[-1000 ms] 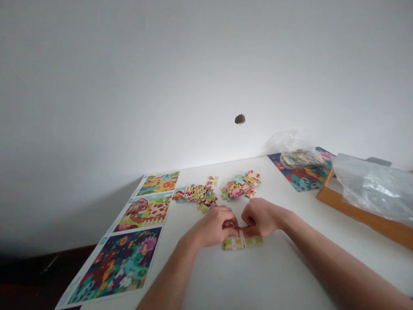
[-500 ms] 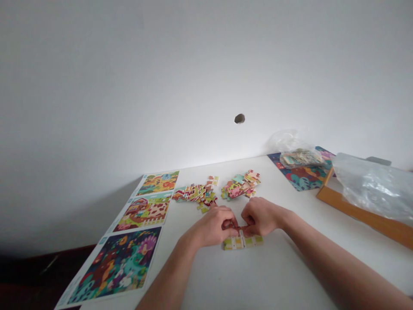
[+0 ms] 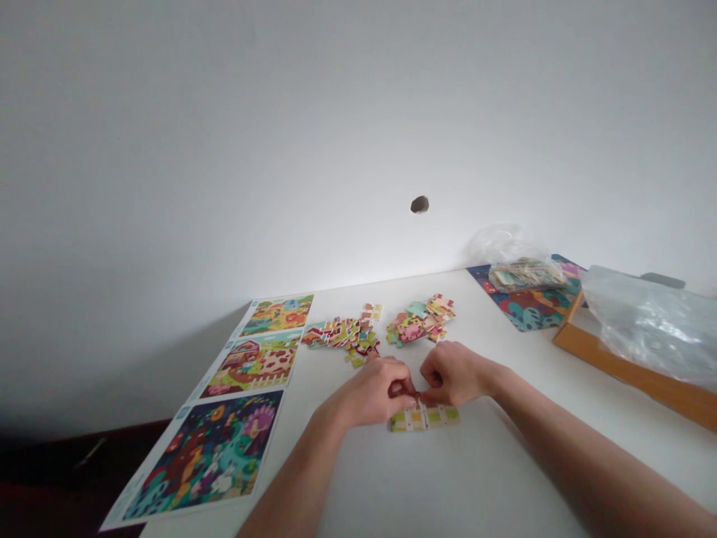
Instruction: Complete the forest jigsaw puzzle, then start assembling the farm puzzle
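Note:
Two joined green and white puzzle pieces (image 3: 424, 419) lie flat on the white table (image 3: 392, 478). At their upper left edge is my left hand (image 3: 376, 390), thumb and fingers pinched on a small brownish puzzle piece that is mostly hidden. My right hand (image 3: 455, 373) is curled with its fingertips at the upper edge of the same pieces, and what it pinches is too covered to name. Just beyond my hands lie a left pile of loose puzzle pieces (image 3: 341, 333) and a right pile with pink and teal pieces (image 3: 421, 321).
Three picture sheets line the left side: a lion scene (image 3: 278, 315), a farm scene (image 3: 255, 364) and a dark forest scene (image 3: 207, 456). At the right are a bagged stack of pieces (image 3: 526, 274) on a dark picture, and an orange-brown box (image 3: 627, 375) with clear plastic (image 3: 655, 321).
The whole view has shifted slightly. My hands stay at the joined pieces in nearly the same pose, with my right fingers a little closer to the table.

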`<act>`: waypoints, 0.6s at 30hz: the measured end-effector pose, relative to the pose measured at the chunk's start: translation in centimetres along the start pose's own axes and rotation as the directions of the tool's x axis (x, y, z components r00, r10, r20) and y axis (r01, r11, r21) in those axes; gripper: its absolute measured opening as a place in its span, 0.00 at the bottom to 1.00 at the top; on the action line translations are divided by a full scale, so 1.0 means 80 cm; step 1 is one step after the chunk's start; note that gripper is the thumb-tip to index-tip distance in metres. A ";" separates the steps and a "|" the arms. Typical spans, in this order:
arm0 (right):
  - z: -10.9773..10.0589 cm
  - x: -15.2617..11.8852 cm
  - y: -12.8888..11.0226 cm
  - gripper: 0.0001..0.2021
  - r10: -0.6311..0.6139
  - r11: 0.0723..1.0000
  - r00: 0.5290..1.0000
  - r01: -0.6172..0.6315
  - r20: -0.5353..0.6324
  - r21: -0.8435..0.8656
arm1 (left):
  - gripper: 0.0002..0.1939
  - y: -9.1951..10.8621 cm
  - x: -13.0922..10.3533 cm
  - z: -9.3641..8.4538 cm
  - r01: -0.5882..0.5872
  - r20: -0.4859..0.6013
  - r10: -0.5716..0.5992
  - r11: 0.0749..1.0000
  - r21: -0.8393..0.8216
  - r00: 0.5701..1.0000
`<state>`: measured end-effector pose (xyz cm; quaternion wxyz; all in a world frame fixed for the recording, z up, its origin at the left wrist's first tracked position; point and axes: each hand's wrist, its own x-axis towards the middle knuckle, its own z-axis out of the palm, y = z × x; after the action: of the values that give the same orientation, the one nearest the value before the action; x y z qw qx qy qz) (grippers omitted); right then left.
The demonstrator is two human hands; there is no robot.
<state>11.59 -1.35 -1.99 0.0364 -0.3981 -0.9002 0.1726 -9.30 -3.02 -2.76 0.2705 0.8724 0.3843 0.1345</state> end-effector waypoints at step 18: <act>-0.002 0.002 -0.005 0.13 0.068 0.998 0.997 -0.068 0.028 0.007 | 0.06 0.004 0.000 -0.003 0.011 0.020 -0.011 1.000 0.001 1.000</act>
<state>11.24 -1.44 -1.74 0.0195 -0.4260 -0.8858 0.1830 -9.21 -3.13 -2.37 0.2746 0.8717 0.3864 0.1243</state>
